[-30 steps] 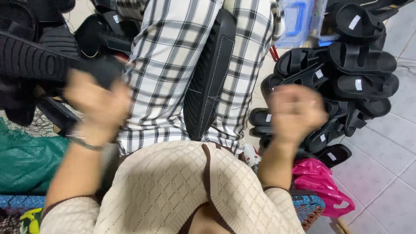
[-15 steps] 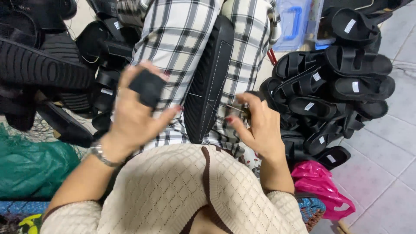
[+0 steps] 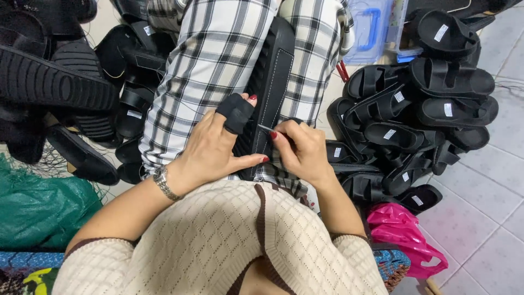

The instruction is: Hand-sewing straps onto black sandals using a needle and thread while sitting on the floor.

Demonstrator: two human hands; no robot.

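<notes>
**Two hands on a black sole strip held between checked knees**

A long black sole piece (image 3: 271,87) with pale stitching along one edge lies between the legs in checked trousers (image 3: 210,60), running from near to far; the left hand (image 3: 210,150) rests against its left side, fingers loosely curled, the forefinger wrapped in a black finger guard (image 3: 236,113), thumb stretched across the near end; the right hand (image 3: 303,150) is pinched closed on a thin needle (image 3: 266,129) touching the strip's right edge; a metal watch (image 3: 165,183) sits on the left wrist.

To the right stands a stack of black sandals (image 3: 420,114), many bearing small white rectangular labels on their straps or footbeds; the print is too small to make out; beyond them, far right, a clear blue-handled plastic box (image 3: 374,27) is cut off by the top edge; near right lies a pink plastic bag (image 3: 401,229); left, more black soles (image 3: 54,82) pile up, partly out of frame, above a green sack (image 3: 38,210); whether thread follows the needle cannot be told.
</notes>
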